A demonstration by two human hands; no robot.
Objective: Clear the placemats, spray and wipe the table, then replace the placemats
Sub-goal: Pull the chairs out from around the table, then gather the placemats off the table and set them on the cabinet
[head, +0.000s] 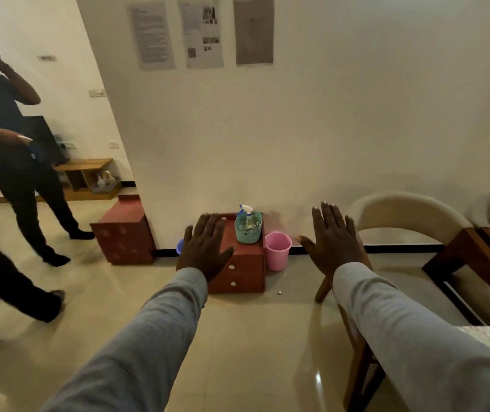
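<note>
- Left hand [205,246] and right hand [333,242] out front, fingers spread flat, holding nothing, likely a start pose.
- Spray bottle [247,217] waits in teal basket [248,231], easy reach.

We see a shiny cream tiled floor [237,337]. On it stands a small red wooden drawer box [245,270], with a pink plastic bucket [278,250] just beside it.

Open floor before red cabinet [242,270]

A pink bucket [278,250] stands beside a red drawer cabinet [245,273].
</note>
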